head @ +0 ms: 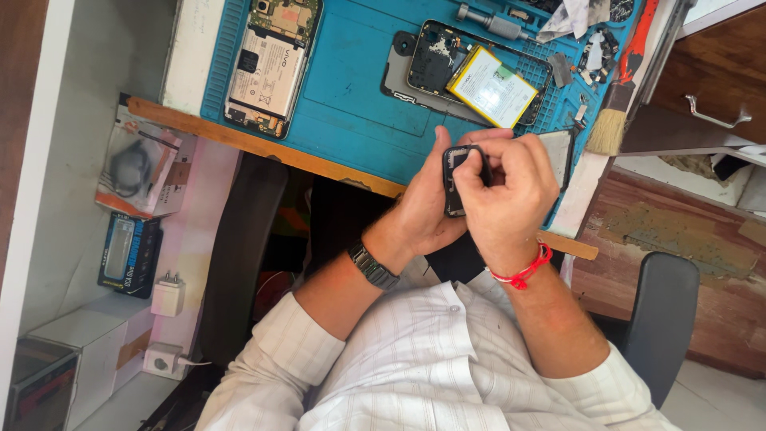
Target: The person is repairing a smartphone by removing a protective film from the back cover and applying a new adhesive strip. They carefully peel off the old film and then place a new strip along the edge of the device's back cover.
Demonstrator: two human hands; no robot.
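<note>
Nearest the camera, two forearms in rolled white striped sleeves (415,359) reach forward from the body and meet over the front edge of the bench. The left hand (427,211), with a dark metal watch (372,264) at the wrist, cups a small black phone part (459,177) from below, its fingers curled closed around the piece. The right hand (507,195), with a red thread band (523,270) at the wrist, is bent over the top of the same part, fingers bunched tightly together and pressing on its upper edge; whether they pinch a tool there cannot be told. The part is a flat, dark, rounded rectangle held upright between both hands, just above the wooden edge strip (263,144) of the bench. Beyond the hands lies a blue rubber work mat (351,88) with ribbed borders. On it, just past the knuckles, sits an opened phone (471,76) with a bright yellow-edged battery (492,86) lifted at an angle. Further left on the mat rests a second opened phone (271,64), its white battery and green circuit board exposed. At the right edge a brush (622,88) with a red handle and pale bristles lies slanted. Low on the left, a white shelf (80,239) holds packaged goods and white chargers (166,297).
</note>
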